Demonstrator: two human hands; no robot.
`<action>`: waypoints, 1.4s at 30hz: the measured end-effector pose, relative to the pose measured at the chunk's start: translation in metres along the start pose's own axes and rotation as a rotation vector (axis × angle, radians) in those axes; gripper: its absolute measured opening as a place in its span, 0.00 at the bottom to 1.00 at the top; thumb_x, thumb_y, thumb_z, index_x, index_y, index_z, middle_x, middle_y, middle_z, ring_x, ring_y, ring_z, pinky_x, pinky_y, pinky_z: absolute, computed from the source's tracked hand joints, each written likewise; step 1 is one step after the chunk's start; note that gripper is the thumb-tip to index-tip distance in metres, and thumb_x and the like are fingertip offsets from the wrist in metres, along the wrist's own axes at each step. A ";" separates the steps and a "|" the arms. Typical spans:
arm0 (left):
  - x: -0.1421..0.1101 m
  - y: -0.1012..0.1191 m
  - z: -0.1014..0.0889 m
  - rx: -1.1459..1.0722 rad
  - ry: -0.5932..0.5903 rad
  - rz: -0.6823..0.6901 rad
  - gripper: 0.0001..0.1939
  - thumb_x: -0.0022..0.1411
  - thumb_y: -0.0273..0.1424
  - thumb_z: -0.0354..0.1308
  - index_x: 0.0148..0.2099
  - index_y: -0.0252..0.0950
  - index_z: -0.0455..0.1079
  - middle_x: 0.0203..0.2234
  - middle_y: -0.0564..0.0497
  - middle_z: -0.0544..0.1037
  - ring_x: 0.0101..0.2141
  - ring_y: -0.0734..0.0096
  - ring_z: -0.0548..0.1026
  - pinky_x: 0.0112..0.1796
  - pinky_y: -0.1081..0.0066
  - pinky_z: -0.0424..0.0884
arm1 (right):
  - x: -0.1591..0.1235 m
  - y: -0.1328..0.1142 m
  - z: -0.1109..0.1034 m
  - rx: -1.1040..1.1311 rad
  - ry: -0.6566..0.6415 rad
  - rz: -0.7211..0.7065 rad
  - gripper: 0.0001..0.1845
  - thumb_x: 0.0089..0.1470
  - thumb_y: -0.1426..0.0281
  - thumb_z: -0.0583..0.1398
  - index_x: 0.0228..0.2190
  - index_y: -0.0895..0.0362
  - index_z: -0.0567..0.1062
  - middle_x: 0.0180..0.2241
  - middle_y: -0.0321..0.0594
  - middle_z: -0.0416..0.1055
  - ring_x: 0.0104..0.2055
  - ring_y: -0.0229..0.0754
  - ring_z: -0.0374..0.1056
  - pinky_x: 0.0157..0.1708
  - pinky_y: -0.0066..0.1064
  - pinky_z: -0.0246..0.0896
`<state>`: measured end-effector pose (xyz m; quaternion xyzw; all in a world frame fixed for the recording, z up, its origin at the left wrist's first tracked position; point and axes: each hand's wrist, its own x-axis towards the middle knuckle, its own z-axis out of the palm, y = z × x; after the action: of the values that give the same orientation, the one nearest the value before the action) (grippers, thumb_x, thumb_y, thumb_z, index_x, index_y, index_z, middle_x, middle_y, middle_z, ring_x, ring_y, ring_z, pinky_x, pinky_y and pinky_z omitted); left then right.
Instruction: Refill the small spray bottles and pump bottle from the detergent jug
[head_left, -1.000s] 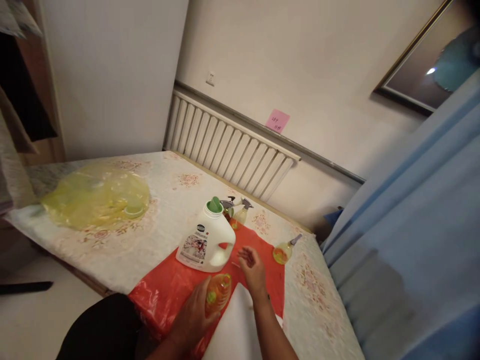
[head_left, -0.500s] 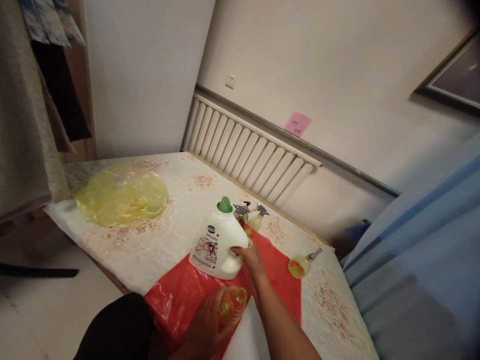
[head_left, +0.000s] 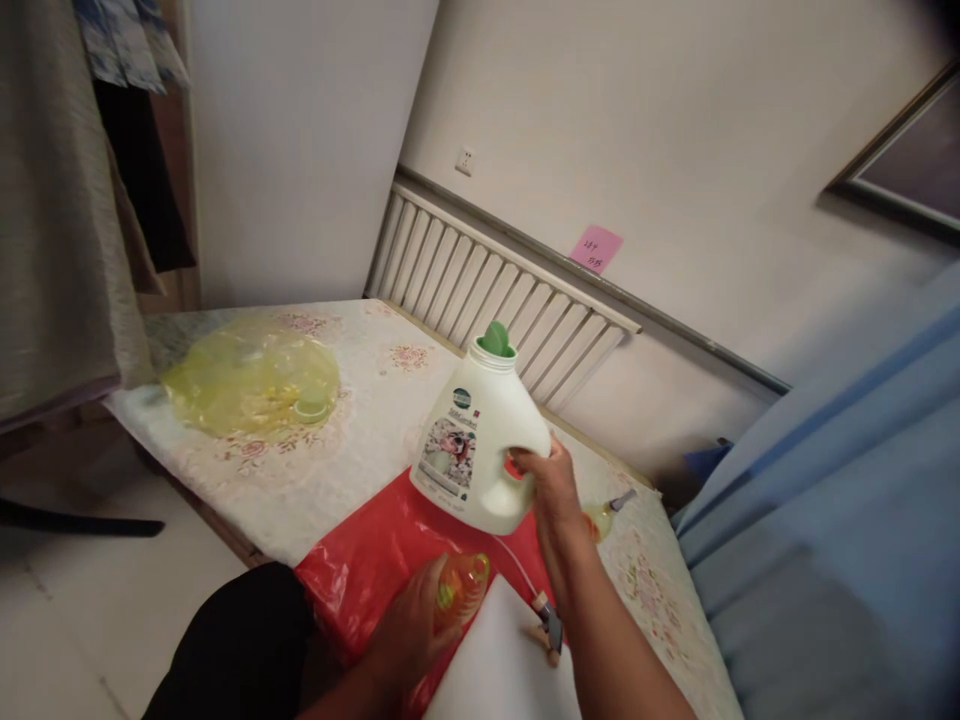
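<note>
My right hand is wrapped round the handle of a pale green detergent jug. The jug is capless, with a green spout in its mouth, and appears raised off the red plastic sheet. Lower down, my left hand grips a small clear bottle by its side; its mouth is open and its body looks orange over the red. To the right of that bottle, a grey spray pump with a thin dip tube lies by a white surface. A spray bottle stands partly behind my right forearm.
A yellow plastic bag with a pale green cap by it lies on the floral-covered table. Behind the table is a white radiator. Blue curtains hang at the right, and a grey cloth at the left.
The jug has gone up and to the right in my right hand, and now covers the two spray bottles behind it. The spray pump has come into view. My left hand still holds the bottle.
</note>
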<state>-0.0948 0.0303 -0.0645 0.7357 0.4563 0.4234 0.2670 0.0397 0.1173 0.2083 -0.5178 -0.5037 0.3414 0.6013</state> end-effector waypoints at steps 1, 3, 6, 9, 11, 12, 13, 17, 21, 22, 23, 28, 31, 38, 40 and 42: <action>0.000 0.001 0.000 0.003 0.002 0.000 0.42 0.55 0.34 0.62 0.68 0.40 0.49 0.62 0.37 0.68 0.60 0.48 0.67 0.58 0.50 0.67 | -0.004 -0.013 -0.008 -0.003 0.018 -0.003 0.09 0.31 0.73 0.65 0.22 0.58 0.72 0.15 0.27 0.66 0.19 0.33 0.57 0.20 0.25 0.50; 0.002 0.002 -0.002 0.008 0.005 -0.003 0.41 0.55 0.34 0.62 0.68 0.39 0.51 0.61 0.37 0.68 0.60 0.48 0.67 0.58 0.51 0.67 | -0.015 -0.037 -0.024 -0.009 0.051 -0.007 0.10 0.32 0.72 0.65 0.23 0.58 0.72 0.15 0.27 0.66 0.18 0.33 0.56 0.19 0.25 0.50; 0.004 0.005 -0.005 0.009 -0.011 -0.014 0.40 0.56 0.37 0.62 0.67 0.41 0.51 0.61 0.38 0.69 0.60 0.49 0.67 0.59 0.51 0.66 | -0.037 -0.062 -0.051 -0.066 0.086 0.023 0.10 0.32 0.70 0.66 0.22 0.58 0.72 0.14 0.28 0.64 0.17 0.33 0.56 0.19 0.26 0.51; 0.007 0.011 -0.010 -0.004 -0.028 -0.025 0.40 0.55 0.36 0.62 0.67 0.41 0.51 0.62 0.39 0.69 0.61 0.49 0.67 0.59 0.51 0.65 | -0.061 -0.076 -0.082 -0.152 0.094 0.079 0.11 0.31 0.68 0.67 0.21 0.57 0.72 0.12 0.28 0.63 0.16 0.33 0.55 0.18 0.27 0.50; 0.008 0.014 -0.012 -0.008 -0.039 -0.032 0.40 0.55 0.34 0.62 0.67 0.39 0.52 0.61 0.38 0.69 0.60 0.49 0.67 0.60 0.51 0.64 | -0.078 -0.079 -0.105 -0.209 0.090 0.128 0.12 0.30 0.67 0.68 0.21 0.57 0.71 0.12 0.29 0.63 0.15 0.34 0.54 0.18 0.27 0.49; 0.009 0.016 -0.013 -0.004 -0.044 -0.040 0.39 0.55 0.34 0.61 0.66 0.37 0.53 0.61 0.37 0.69 0.60 0.49 0.67 0.59 0.51 0.64 | -0.087 -0.079 -0.116 -0.236 0.089 0.153 0.13 0.30 0.66 0.68 0.20 0.57 0.71 0.12 0.30 0.63 0.15 0.34 0.54 0.17 0.27 0.49; 0.010 0.017 -0.014 0.003 -0.049 -0.048 0.39 0.55 0.33 0.61 0.66 0.36 0.53 0.61 0.36 0.69 0.60 0.49 0.67 0.59 0.51 0.64 | -0.095 -0.078 -0.126 -0.264 0.085 0.180 0.13 0.31 0.66 0.68 0.20 0.57 0.71 0.11 0.30 0.63 0.15 0.34 0.54 0.17 0.27 0.48; 0.011 0.020 -0.016 0.015 -0.043 -0.043 0.38 0.54 0.32 0.61 0.65 0.36 0.53 0.60 0.36 0.69 0.60 0.49 0.67 0.59 0.50 0.64 | -0.128 -0.071 -0.163 -0.414 0.050 0.252 0.15 0.33 0.64 0.69 0.23 0.57 0.72 0.12 0.31 0.64 0.15 0.34 0.55 0.17 0.27 0.48; 0.011 0.020 -0.016 0.002 -0.047 -0.015 0.38 0.55 0.33 0.60 0.66 0.34 0.51 0.61 0.36 0.68 0.60 0.51 0.67 0.59 0.52 0.65 | -0.154 -0.068 -0.180 -0.592 -0.009 0.277 0.16 0.35 0.61 0.68 0.26 0.57 0.74 0.13 0.30 0.64 0.15 0.33 0.55 0.17 0.26 0.47; 0.011 0.020 -0.015 0.000 -0.049 -0.010 0.38 0.56 0.33 0.60 0.66 0.34 0.50 0.61 0.36 0.68 0.60 0.51 0.67 0.59 0.52 0.65 | -0.159 -0.069 -0.182 -0.637 -0.026 0.284 0.17 0.36 0.60 0.68 0.27 0.57 0.74 0.14 0.29 0.63 0.15 0.33 0.54 0.17 0.26 0.47; 0.011 0.020 -0.015 -0.001 -0.049 -0.006 0.39 0.56 0.33 0.60 0.66 0.35 0.50 0.61 0.36 0.68 0.60 0.52 0.68 0.58 0.52 0.66 | -0.164 -0.069 -0.183 -0.679 -0.046 0.294 0.17 0.36 0.59 0.68 0.27 0.58 0.74 0.14 0.29 0.63 0.15 0.32 0.54 0.18 0.26 0.47; 0.011 0.020 -0.015 -0.001 -0.040 0.003 0.38 0.56 0.31 0.59 0.66 0.37 0.49 0.61 0.38 0.68 0.60 0.52 0.67 0.59 0.51 0.65 | -0.181 -0.068 -0.183 -0.612 -0.208 0.310 0.31 0.39 0.51 0.68 0.41 0.58 0.75 0.28 0.36 0.72 0.18 0.32 0.55 0.18 0.26 0.50; 0.011 0.020 -0.015 0.001 -0.039 0.004 0.38 0.56 0.31 0.59 0.66 0.37 0.50 0.61 0.38 0.68 0.60 0.52 0.67 0.59 0.51 0.64 | -0.187 -0.065 -0.182 -0.474 -0.328 0.284 0.34 0.48 0.47 0.64 0.49 0.56 0.73 0.32 0.38 0.72 0.19 0.31 0.55 0.19 0.26 0.51; 0.011 0.016 -0.011 0.017 -0.040 -0.003 0.38 0.57 0.35 0.59 0.66 0.35 0.50 0.60 0.36 0.69 0.60 0.52 0.67 0.58 0.53 0.65 | -0.187 -0.063 -0.174 -0.426 -0.430 0.341 0.28 0.53 0.49 0.62 0.50 0.53 0.74 0.30 0.35 0.71 0.18 0.30 0.53 0.18 0.24 0.47; 0.011 0.015 -0.011 0.016 -0.039 0.001 0.38 0.56 0.35 0.60 0.66 0.35 0.51 0.60 0.36 0.69 0.60 0.52 0.67 0.59 0.54 0.64 | -0.185 -0.062 -0.172 -0.435 -0.448 0.357 0.28 0.53 0.49 0.63 0.49 0.52 0.74 0.29 0.34 0.70 0.18 0.29 0.53 0.18 0.24 0.47; 0.011 0.015 -0.011 0.015 -0.039 0.004 0.38 0.56 0.36 0.60 0.65 0.34 0.52 0.60 0.36 0.69 0.60 0.52 0.67 0.59 0.54 0.64 | -0.182 -0.060 -0.172 -0.445 -0.453 0.360 0.27 0.53 0.49 0.62 0.49 0.53 0.75 0.28 0.34 0.70 0.18 0.30 0.53 0.18 0.24 0.47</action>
<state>-0.0949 0.0335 -0.0429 0.7467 0.4528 0.4061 0.2693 0.1507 -0.1141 0.2275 -0.6277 -0.5866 0.4300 0.2775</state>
